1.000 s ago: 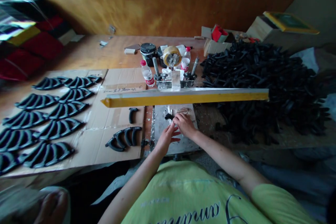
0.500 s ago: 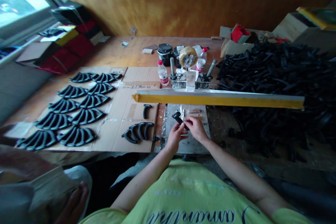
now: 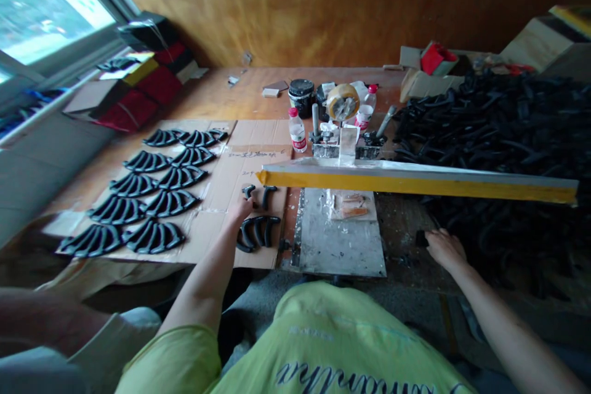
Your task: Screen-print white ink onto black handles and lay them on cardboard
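My left hand (image 3: 239, 208) reaches out over the cardboard sheet (image 3: 210, 231) and grips a black curved handle piece (image 3: 248, 190) at its fingertips. A second lone piece (image 3: 268, 194) lies just right of it, and a small fan of three pieces (image 3: 258, 231) lies just below. My right hand (image 3: 444, 247) rests at the near edge of the big heap of black pieces (image 3: 498, 129), fingers apart, its fingertips touching a small black piece (image 3: 420, 237). Between my hands lies a bare metal plate (image 3: 337, 246).
A long yellow bar (image 3: 415, 181) crosses above the plate. Fanned rows of black pieces (image 3: 152, 197) cover the cardboard's left. A water bottle (image 3: 298, 132), a tape roll (image 3: 342, 101) and a black tub (image 3: 301, 89) stand behind. Another person's arm (image 3: 41, 320) is at lower left.
Both hands left the metal plate. My left hand carried the black piece left onto the cardboard; my right hand swung right to the heap. The view turned left.
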`<act>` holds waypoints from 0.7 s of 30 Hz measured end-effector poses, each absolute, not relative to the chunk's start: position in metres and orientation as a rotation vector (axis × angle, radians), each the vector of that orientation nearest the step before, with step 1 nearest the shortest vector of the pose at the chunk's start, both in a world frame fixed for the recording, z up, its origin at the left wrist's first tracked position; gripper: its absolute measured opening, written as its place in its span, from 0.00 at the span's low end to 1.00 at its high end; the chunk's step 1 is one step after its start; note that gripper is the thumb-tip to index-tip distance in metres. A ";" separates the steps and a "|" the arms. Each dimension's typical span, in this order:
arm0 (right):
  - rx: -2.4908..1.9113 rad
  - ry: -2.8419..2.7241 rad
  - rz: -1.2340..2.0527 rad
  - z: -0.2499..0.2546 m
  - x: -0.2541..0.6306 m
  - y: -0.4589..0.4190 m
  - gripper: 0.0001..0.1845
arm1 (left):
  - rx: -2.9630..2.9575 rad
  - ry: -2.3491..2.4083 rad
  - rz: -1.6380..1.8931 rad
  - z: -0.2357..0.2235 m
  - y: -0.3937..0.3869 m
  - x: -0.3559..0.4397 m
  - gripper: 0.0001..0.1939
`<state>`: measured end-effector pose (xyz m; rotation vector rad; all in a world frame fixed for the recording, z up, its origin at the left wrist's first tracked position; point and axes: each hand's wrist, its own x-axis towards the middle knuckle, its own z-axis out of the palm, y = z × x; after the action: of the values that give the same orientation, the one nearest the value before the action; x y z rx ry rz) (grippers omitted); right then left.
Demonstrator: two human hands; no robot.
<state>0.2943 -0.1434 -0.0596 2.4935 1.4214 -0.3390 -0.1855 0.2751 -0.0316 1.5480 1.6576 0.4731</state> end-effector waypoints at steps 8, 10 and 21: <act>3.025 1.669 -0.235 -0.012 0.239 -0.044 0.15 | 1.744 1.812 0.271 -0.019 0.279 -0.168 0.14; 2.854 2.110 -0.188 -0.001 0.211 -0.010 0.14 | 1.774 1.743 0.334 -0.001 0.271 -0.150 0.15; 2.378 2.535 0.012 -0.015 0.154 0.035 0.13 | 1.498 0.893 1.063 0.133 0.185 -0.053 0.20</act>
<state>0.1539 0.0350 -0.0150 2.3780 2.5352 0.0120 -0.0531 0.1846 0.1332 1.4981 0.8931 1.0634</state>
